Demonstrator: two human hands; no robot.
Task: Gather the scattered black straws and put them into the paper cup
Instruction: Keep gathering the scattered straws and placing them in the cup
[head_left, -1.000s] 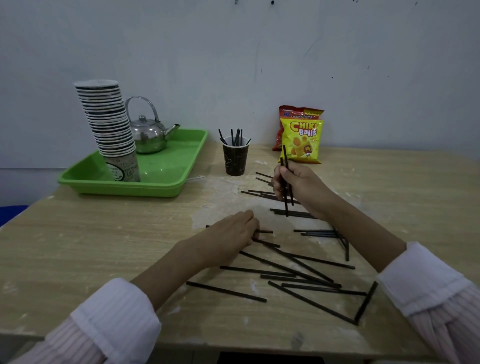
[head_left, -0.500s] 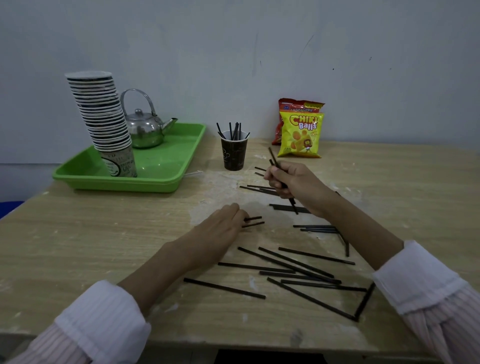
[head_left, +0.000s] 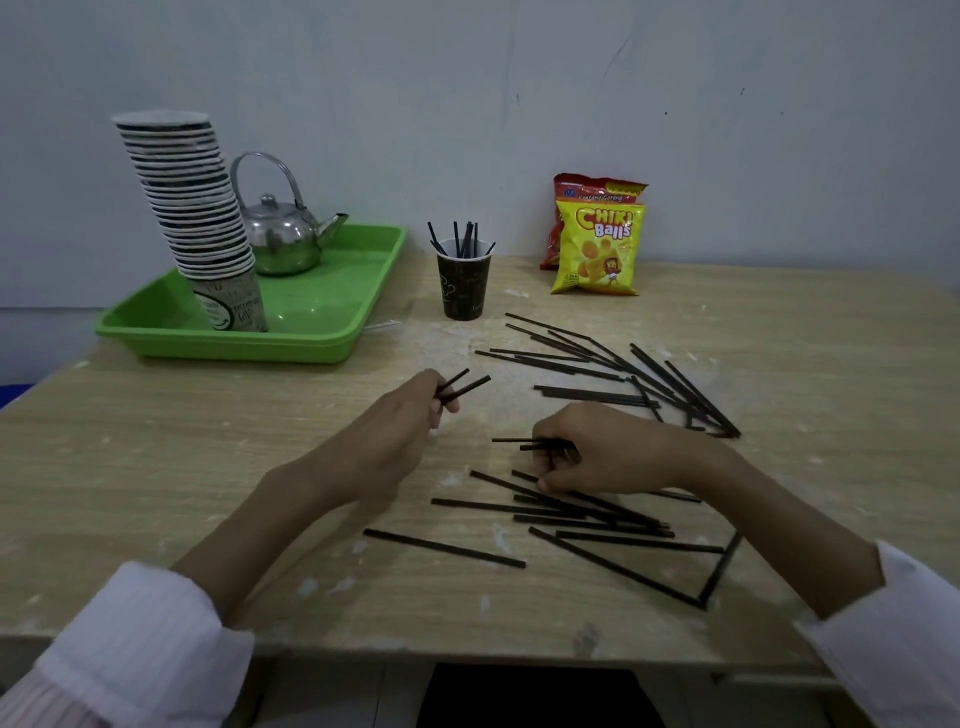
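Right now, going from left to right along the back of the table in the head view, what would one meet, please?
Cup stack → kettle → paper cup → snack bag.

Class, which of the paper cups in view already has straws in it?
The dark cup standing alone on the table, right of the green tray; black straws poke out of it. The other cups are stacked on the tray.
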